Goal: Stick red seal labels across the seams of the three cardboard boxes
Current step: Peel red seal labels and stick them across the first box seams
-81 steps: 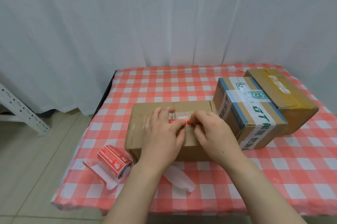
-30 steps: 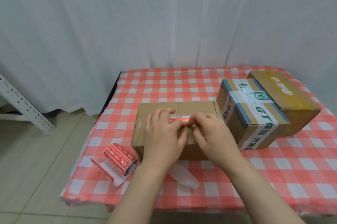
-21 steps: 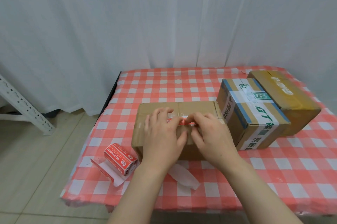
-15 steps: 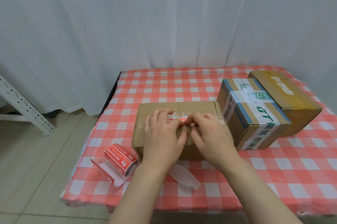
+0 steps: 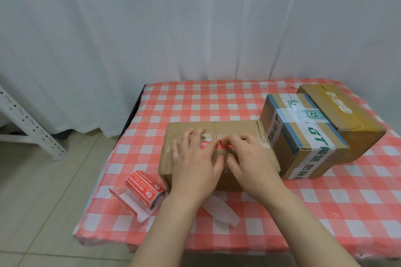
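Note:
A plain brown cardboard box (image 5: 188,131) lies near the table's front, with a red seal label (image 5: 218,144) on its top by the taped seam. My left hand (image 5: 195,160) lies flat on the box with straight fingers pressing the label's left end. My right hand (image 5: 249,158) presses the label's right part with its fingertips. To the right stand a box with blue, white and green tape (image 5: 303,136) and a yellow-brown box (image 5: 342,114). A roll of red seal labels (image 5: 144,188) lies left of the near box.
The table wears a red-and-white checked cloth (image 5: 195,101). A peeled white backing strip (image 5: 221,210) lies between my forearms. White curtains (image 5: 195,28) hang behind. A white metal shelf leg (image 5: 28,123) stands on the tiled floor at left.
Both hands stay on the box top. My fingers have slid slightly along the red label, pressing it flatter; a bit more of the label shows between them.

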